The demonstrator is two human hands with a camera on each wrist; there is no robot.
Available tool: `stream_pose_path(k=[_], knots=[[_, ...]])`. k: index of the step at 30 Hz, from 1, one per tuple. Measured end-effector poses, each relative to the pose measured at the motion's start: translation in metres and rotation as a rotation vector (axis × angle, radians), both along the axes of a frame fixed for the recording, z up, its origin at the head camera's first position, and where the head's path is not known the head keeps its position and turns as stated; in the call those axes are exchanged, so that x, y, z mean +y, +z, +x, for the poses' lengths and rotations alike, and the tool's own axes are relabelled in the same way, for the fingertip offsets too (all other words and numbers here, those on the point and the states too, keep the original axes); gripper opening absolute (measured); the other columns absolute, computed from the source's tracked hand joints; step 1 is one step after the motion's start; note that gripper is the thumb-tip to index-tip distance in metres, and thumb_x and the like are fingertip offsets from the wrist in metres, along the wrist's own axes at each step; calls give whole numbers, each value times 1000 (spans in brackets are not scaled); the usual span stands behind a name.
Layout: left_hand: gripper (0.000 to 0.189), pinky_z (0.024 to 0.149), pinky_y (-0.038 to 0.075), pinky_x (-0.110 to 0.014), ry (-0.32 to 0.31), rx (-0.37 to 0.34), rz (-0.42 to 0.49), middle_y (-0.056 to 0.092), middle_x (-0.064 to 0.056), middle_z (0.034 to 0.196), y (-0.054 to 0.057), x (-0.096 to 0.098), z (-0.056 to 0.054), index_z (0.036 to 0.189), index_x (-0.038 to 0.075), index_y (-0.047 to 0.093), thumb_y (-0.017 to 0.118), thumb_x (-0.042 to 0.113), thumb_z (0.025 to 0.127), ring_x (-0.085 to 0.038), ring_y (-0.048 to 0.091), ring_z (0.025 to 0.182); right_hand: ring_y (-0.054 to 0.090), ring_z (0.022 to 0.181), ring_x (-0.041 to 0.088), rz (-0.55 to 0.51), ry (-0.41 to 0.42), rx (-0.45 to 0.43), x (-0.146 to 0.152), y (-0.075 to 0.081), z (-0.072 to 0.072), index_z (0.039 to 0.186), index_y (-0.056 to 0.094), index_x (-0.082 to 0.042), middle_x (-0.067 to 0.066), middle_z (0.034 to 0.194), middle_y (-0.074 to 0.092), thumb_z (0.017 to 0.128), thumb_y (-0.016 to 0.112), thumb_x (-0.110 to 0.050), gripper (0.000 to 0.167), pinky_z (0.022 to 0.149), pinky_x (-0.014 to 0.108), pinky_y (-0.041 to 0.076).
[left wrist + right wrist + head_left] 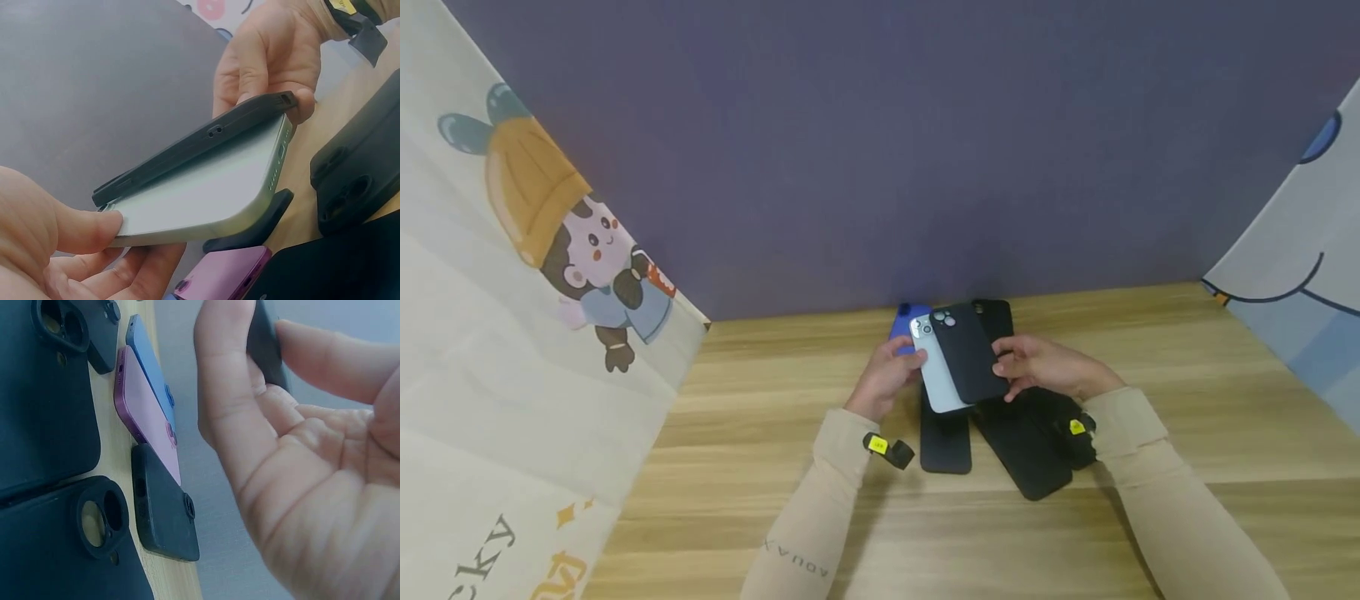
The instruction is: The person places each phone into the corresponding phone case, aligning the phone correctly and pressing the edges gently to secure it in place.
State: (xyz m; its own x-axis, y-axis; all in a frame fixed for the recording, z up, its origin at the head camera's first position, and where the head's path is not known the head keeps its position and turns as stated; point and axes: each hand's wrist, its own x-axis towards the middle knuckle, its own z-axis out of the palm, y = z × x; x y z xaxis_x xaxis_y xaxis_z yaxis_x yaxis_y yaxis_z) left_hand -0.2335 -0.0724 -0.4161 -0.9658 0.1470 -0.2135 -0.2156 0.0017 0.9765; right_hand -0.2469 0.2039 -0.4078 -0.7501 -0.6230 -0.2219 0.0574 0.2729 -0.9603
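My left hand [886, 377] pinches a pale phone [936, 375] by its side, thumb on the back face and fingers beneath in the left wrist view. A black phone case [970, 354] lies over the back of that phone, turned slightly against it. One long edge of the case stands up from the phone [194, 194], leaving a wedge-shaped gap. Gripping the case by its right side is my right hand [1052, 367], thumb and fingers on opposite faces. Both things are held above the table.
Beneath the hands, several black cases [946, 450] lie on the wooden table [760, 467], some with camera cutouts [94, 524]. A blue phone [897, 327] and a pink phone [147, 403] lie toward the back, beside a black phone-shaped item [165, 509]. A dark panel [880, 167] stands behind.
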Motion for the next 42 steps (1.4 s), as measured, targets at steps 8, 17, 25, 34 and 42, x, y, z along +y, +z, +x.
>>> stream_pose_path(k=[8,17,25,34,42], knots=[[31,106,47,-53,9,2,-2,68,-8,105,-4,1,-1,132,2,59,60,9,101,-17,62,87,65,80,18,-8,18,-9,-2,-3,0,147,19,17,4,91,52,104,58,-11,65,83,37,62],[30,104,47,-50,5,9,-6,64,-3,99,0,4,-1,130,1,59,61,9,101,-17,59,87,68,80,20,-23,43,-4,-2,-3,1,142,23,16,6,90,53,104,58,-11,59,84,40,62],[28,105,45,-54,-2,12,-6,62,2,86,0,7,2,128,0,60,61,9,101,-16,58,82,68,77,22,-36,78,-4,-6,-7,1,121,34,6,4,84,51,103,59,-11,35,82,43,63],[25,108,44,-54,-4,25,-10,62,0,90,-1,7,2,125,3,59,61,10,101,-19,59,88,65,76,18,-77,59,-26,-7,-9,0,119,35,5,3,84,53,102,61,-9,35,81,43,63],[19,105,45,-54,-6,50,-9,63,2,87,-2,9,4,119,3,61,61,8,100,-17,60,83,63,75,17,-59,29,-57,-10,-6,2,120,35,4,3,83,52,103,59,-7,31,81,43,63]])
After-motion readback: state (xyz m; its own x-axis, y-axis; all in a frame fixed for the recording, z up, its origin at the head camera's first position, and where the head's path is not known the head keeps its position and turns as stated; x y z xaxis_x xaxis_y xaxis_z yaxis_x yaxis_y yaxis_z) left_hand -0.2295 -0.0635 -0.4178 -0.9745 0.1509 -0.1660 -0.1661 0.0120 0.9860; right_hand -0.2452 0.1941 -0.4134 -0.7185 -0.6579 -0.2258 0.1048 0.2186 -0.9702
